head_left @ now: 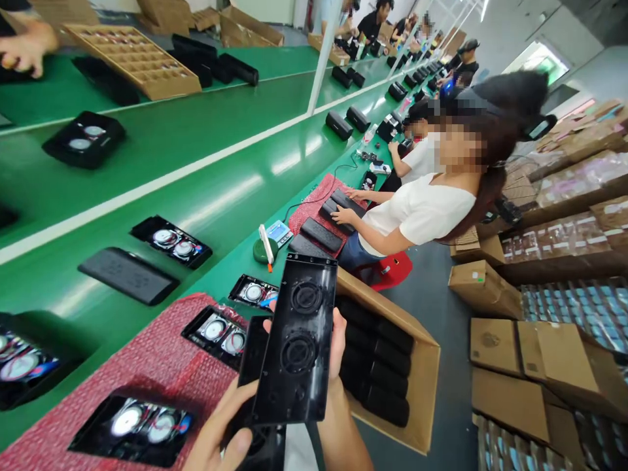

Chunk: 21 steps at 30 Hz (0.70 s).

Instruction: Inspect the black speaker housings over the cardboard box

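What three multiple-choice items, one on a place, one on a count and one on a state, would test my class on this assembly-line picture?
1. Where is the open cardboard box of black parts?
A. right of the held black shell
B. on the far belt
C. on the red mat

2. How many round openings does the held shell show?
A. one
B. two
C. four

3. How is the shell held?
A. flat on the mat
B. raised between both hands
C. inside the box

Answers: 1 A, the box sits beside it on the right. 2 B, two rings, one above the other. 3 B, right hand behind it, left hand at its lower edge.
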{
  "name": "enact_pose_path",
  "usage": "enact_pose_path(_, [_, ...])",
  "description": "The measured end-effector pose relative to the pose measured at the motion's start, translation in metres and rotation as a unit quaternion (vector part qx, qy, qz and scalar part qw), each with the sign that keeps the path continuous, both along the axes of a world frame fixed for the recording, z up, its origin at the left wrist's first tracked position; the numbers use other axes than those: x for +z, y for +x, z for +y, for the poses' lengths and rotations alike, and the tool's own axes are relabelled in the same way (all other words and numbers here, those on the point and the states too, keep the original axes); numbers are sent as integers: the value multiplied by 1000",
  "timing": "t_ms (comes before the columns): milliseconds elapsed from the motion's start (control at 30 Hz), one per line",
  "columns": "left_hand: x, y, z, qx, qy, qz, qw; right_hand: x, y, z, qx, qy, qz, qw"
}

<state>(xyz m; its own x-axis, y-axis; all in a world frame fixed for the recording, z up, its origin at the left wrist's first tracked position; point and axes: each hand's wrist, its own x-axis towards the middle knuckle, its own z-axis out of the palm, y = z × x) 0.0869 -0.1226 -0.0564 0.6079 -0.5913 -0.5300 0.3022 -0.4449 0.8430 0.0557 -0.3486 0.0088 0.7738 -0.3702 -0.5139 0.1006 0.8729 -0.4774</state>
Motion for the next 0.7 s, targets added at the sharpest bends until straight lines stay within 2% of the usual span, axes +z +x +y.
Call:
enact_pose_path(100, [-2,22,-48,-18,33,24,999,-21,26,-40,-17,13,41,999])
enact_pose_path(200, [3,45,-99,-25,59,27,998,-39,50,-80,-60,-20,54,997])
enact_pose_path(300, [4,67,-146,33,91,-1,995,-51,58,-114,-115,-87,49,988])
enact_pose_path(367, [1,79,-172,68,93,-31,993,-57,53,-127,-118,-119,52,984])
enact_pose_path(467, [-12,90,-197,85,80,-64,991,-70,42,-132,-96,-134,91,982])
enact_pose_path(600, [-31,95,-211,74,82,-57,992,-91,39,-133,-110,-140,118,977])
enact_pose_path(700, [-38,96,-220,72,84,-51,993,-97,42,-141,-117,-136,122,976])
